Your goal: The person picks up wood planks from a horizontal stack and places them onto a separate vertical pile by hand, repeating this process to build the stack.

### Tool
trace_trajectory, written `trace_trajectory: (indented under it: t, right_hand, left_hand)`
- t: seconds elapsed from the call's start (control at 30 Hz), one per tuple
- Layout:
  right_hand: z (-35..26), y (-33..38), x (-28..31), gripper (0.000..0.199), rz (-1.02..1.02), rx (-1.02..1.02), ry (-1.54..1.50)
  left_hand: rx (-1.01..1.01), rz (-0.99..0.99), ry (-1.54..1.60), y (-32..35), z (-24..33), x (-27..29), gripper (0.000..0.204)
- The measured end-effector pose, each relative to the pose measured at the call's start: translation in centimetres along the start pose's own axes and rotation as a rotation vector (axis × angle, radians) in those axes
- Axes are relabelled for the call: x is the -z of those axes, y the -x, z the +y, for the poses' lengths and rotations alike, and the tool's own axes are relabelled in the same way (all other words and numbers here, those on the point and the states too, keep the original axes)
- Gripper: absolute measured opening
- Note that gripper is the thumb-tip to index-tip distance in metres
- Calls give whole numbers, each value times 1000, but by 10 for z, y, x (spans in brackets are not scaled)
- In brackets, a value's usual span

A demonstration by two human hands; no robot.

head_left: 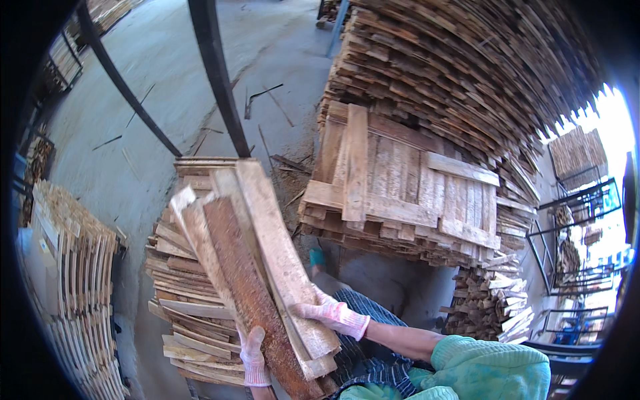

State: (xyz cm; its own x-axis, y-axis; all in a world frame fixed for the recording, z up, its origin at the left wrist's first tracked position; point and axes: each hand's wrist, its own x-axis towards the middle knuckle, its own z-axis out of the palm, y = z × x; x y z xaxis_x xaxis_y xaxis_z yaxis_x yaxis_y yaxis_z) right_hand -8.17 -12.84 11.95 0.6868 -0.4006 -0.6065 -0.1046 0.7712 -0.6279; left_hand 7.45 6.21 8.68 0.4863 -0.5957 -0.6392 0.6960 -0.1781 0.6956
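A bundle of several rough wooden planks is held between my two gloved hands, slanting from the upper left toward my body. One plank in it has a dark, reddish-brown bark face; the others are pale. My left hand, in a whitish glove, is closed around the bundle's left edge near its lower end. On the right side, my right hand grips the pale plank, with its thumb over the top. Beneath the bundle stands a stack of planks, partly hidden by it.
Right of the bundle is a layered plank stack with loose boards on top. A tall wall of planks rises behind it. Another stack stands at the left. Black metal posts rise beyond the bundle. Wood scraps litter the concrete floor.
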Motion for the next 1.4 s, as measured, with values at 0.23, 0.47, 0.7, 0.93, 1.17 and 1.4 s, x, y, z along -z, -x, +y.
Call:
trace_trajectory:
  t: [0.23, 0.47, 0.7, 0.93, 1.17, 1.4]
  right_hand:
    - [-71, 100, 82, 83, 328, 250, -86]
    - [-131, 173, 217, 75, 624, 424, -198]
    - [-182, 161, 378, 81, 901, 482, -41]
    - [-99, 169, 543, 100, 1195, 33, 721]
    - [-234, 123, 549, 118, 1165, -207, 668]
    - [-229, 137, 594, 119, 1075, -83, 430]
  left_hand:
    - [-62, -356, -301, -18, -7, -139, 84]
    - [213, -604, -604, -36, -21, -369, 91]
    - [-211, -437, -1117, -113, -159, -528, 105]
    - [-523, -479, -1912, -104, -245, -603, 117]
    - [-232, -471, -1858, -111, -226, -617, 105]
    - [-569, -390, -1306, -117, -194, -607, 75]
